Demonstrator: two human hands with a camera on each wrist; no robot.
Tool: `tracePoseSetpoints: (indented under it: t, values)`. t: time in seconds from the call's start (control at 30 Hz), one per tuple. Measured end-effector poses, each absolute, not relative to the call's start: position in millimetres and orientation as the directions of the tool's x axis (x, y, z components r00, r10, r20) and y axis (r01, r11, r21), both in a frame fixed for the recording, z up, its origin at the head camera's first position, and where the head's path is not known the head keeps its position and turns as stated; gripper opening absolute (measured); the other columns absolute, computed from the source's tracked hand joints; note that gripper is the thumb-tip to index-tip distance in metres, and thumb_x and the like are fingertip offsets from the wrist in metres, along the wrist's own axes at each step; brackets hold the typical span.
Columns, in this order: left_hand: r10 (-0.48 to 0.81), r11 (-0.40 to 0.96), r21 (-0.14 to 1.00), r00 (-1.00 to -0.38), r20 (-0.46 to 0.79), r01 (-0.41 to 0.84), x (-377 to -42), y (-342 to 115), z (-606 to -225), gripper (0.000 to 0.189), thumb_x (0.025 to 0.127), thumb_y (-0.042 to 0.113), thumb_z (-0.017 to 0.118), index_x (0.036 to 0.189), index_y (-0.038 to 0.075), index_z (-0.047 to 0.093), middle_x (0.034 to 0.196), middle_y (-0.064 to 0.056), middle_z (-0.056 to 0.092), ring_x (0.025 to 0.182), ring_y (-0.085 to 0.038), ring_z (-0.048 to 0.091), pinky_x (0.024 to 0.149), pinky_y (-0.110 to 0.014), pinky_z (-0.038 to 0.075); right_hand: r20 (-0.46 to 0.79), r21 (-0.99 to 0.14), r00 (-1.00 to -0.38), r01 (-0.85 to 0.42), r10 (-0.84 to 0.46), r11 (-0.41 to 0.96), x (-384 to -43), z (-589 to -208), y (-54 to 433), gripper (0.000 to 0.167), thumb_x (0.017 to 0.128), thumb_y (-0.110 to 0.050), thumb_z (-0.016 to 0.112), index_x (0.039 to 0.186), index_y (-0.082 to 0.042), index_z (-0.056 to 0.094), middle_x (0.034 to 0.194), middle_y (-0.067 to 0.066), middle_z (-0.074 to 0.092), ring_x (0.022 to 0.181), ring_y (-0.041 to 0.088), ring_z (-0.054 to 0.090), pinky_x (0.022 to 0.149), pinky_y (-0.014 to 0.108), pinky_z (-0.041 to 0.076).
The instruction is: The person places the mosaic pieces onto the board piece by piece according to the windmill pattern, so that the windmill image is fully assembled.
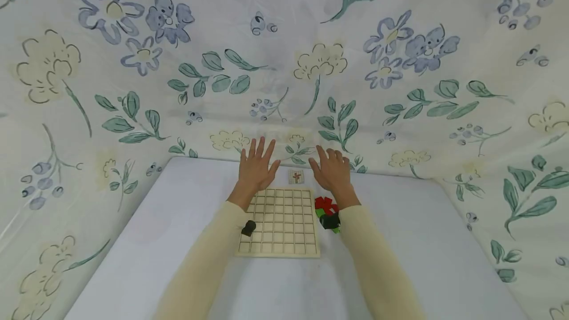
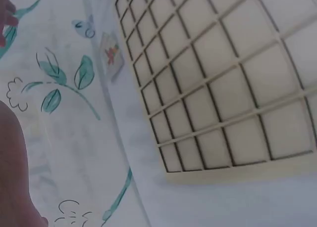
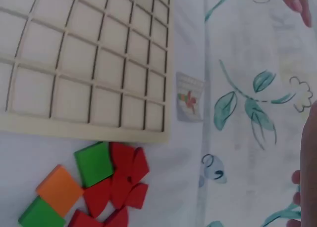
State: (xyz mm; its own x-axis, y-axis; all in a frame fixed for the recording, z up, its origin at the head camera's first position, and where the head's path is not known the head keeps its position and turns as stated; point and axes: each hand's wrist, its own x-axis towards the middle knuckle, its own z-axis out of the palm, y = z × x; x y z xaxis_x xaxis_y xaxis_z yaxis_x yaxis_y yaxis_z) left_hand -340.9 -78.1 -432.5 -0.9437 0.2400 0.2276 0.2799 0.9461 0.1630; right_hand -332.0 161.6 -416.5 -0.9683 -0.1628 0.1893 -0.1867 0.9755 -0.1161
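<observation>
Above the far left corner of a pale wooden grid board (image 1: 284, 221), my left hand (image 1: 256, 166) is held with fingers spread and straight, nothing in it. My right hand (image 1: 332, 169) hovers at the far right, its fingers relaxed and holding nothing. A small pattern card (image 1: 296, 177) with a red and green figure lies between the hands, behind the board. Beside the board's right edge is a loose pile of red pieces (image 3: 119, 187), with green squares (image 3: 94, 163) and an orange square (image 3: 59, 190). The grid's visible cells hold no pieces.
The white table (image 1: 178, 211) carries the board. A floral cloth (image 1: 275, 88) rises behind the table and along both sides. Dark wrist-camera mounts (image 1: 249, 228) sit at the sleeves, and the right one partly covers the pile in the head view.
</observation>
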Motion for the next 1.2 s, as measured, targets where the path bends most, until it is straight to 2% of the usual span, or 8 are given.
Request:
tracePoseSetpoints:
  t: [0.2,0.37,0.47,0.6,0.73,0.93,1.2]
  values:
    - [0.351,0.895,0.201,-0.908,0.230,0.397,-317,-98,-452,0.064,0.105,0.046,0.032,0.160,0.020,0.011,0.164,-0.012,0.006,0.149,-0.033,-0.001,0.114,-0.061,0.010,0.114,-0.088,-0.973,-0.209,-0.198,0.974,-325,-446,184,0.059,0.104,-0.049,0.036,0.150,-0.012,0.040,0.137,0.019,0.052,0.125,0.042,0.047,0.101,0.060,0.036]
    - [0.462,0.854,0.170,-0.867,0.184,0.491,-288,-124,-469,0.065,0.104,0.045,0.039,0.159,0.018,0.018,0.163,-0.013,0.013,0.148,-0.037,0.010,0.112,-0.062,0.016,-0.009,-0.070,-0.980,-0.198,-0.199,0.978,-320,-469,198,0.058,0.101,-0.050,0.047,0.143,-0.010,0.051,0.134,0.018,0.056,0.119,0.040,0.052,0.101,0.058,0.039]
    - [0.505,0.827,0.200,-0.851,0.145,0.525,-269,-137,-481,0.067,0.102,0.047,0.044,0.158,0.017,0.022,0.162,-0.014,0.018,0.147,-0.038,0.013,0.110,-0.064,0.020,-0.062,-0.082,-0.982,-0.174,-0.179,0.981,-318,-479,206,0.054,0.098,-0.045,0.055,0.139,-0.010,0.056,0.131,0.017,0.058,0.114,0.037,0.054,0.099,0.055,0.043]
    - [0.537,0.804,0.262,-0.841,0.063,0.533,-245,-149,-493,0.074,0.099,0.051,0.050,0.158,0.016,0.023,0.161,-0.014,0.018,0.147,-0.037,0.012,0.109,-0.065,0.020,-0.097,-0.108,-0.980,-0.163,-0.174,0.981,-316,-491,214,0.045,0.096,-0.037,0.062,0.131,-0.008,0.063,0.119,0.015,0.062,0.103,0.033,0.057,0.090,0.050,0.050]
    - [0.553,0.804,0.272,-0.833,-0.016,0.528,-227,-155,-502,0.085,0.093,0.061,0.053,0.157,0.014,0.025,0.161,-0.017,0.018,0.147,-0.039,0.012,0.108,-0.066,0.021,-0.056,-0.131,-0.978,-0.193,-0.201,0.973,-314,-501,220,0.036,0.094,-0.033,0.066,0.120,-0.008,0.070,0.106,0.011,0.063,0.090,0.027,0.059,0.079,0.042,0.054]
    - [0.529,0.827,0.273,-0.845,-0.080,0.492,-210,-165,-508,0.098,0.085,0.067,0.060,0.156,0.009,0.026,0.161,-0.017,0.017,0.147,-0.038,0.013,0.110,-0.065,0.019,0.001,-0.259,-0.981,-0.187,-0.193,0.948,-310,-511,221,0.023,0.092,-0.024,0.070,0.107,-0.007,0.075,0.088,0.004,0.061,0.075,0.019,0.054,0.068,0.032,0.052]
    - [0.535,0.825,0.270,-0.840,-0.092,0.496,-212,-170,-509,0.101,0.084,0.070,0.058,0.156,0.008,0.025,0.162,-0.016,0.015,0.147,-0.037,0.014,0.111,-0.064,0.016,-0.011,-0.501,-0.998,-0.048,-0.062,0.864,-304,-507,214,0.016,0.090,-0.016,0.072,0.102,-0.005,0.069,0.086,0.004,0.062,0.075,0.019,0.056,0.067,0.031,0.053]
